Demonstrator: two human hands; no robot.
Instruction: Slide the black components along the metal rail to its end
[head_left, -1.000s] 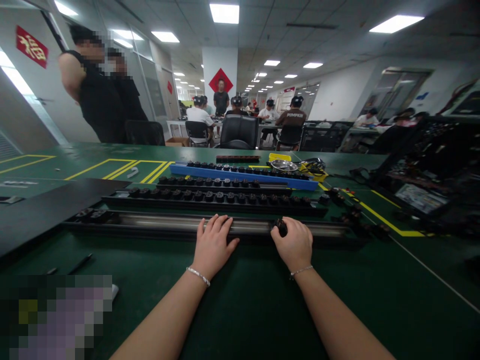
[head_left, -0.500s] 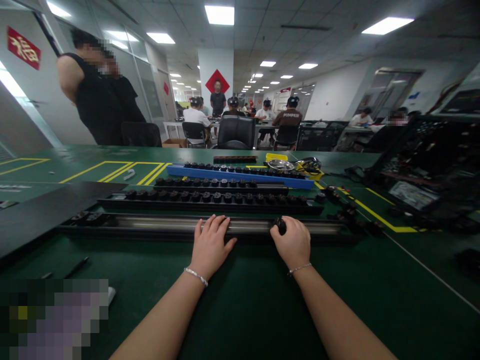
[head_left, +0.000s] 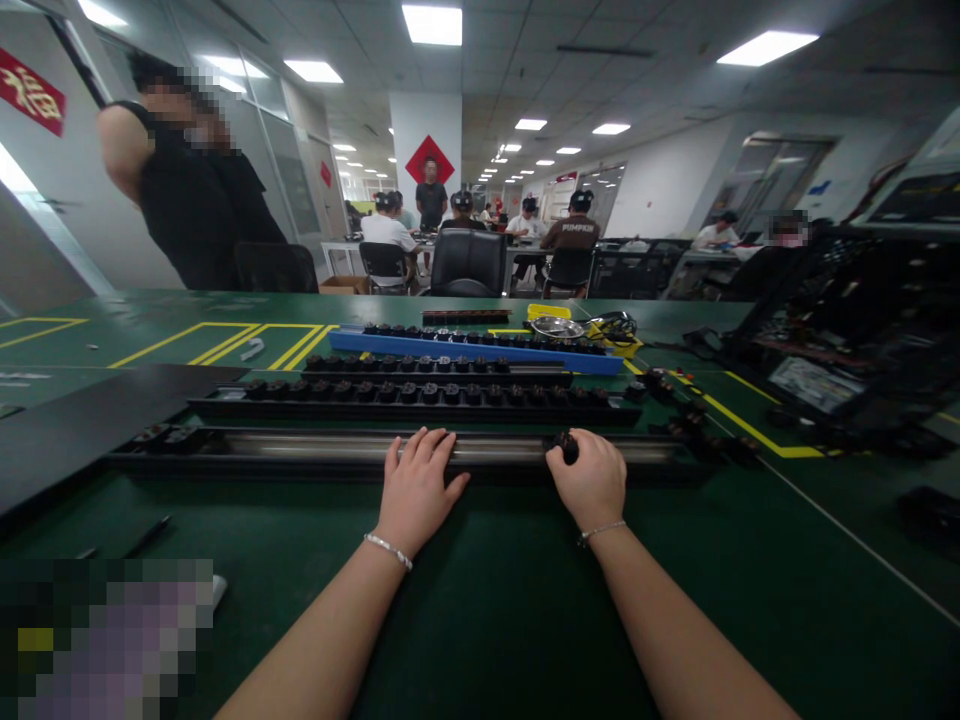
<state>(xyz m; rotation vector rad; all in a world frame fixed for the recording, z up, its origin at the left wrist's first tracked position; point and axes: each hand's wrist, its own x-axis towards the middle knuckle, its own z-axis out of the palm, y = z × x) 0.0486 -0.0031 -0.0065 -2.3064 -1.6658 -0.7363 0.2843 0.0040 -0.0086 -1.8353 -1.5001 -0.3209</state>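
Along the near edge of the green tabletop (head_left: pixel 487 600) lay a long dark rail (head_left: pixel 315 452) with a pale metal channel running its length, and on it, right of centre, sat a small black knob-like piece (head_left: pixel 568 445). The right hand (head_left: pixel 592 485) was curled over that piece, its fingers closed around it, though the palm hid how much of the piece was actually gripped. The left hand (head_left: pixel 416 490) lay flat, fingers spread and open, pressing on the rail just left of centre and holding nothing. The rail looked stiff and fairly heavy, likely to stay put under a flat palm; its smooth channel seemed slippery, so the dark outer edges would be the surer place to hold. The small piece looked hard, light and rigid, best pinched from its sides between thumb and fingertips. A few similar pieces (head_left: pixel 161 436) sat at the rail's far-left end. Just beyond lay a second black rail (head_left: pixel 412 398) filled with such pieces in a row, then a shorter one, then a blue rail (head_left: pixel 480 350) farther off. A metal dish (head_left: pixel 556 327) stood near the blue rail's right end. Dark equipment (head_left: pixel 847 340) at the right was blurred and hard to make out, and a pixelated block covered the near-left corner. People sat and stood in the background, well apart.
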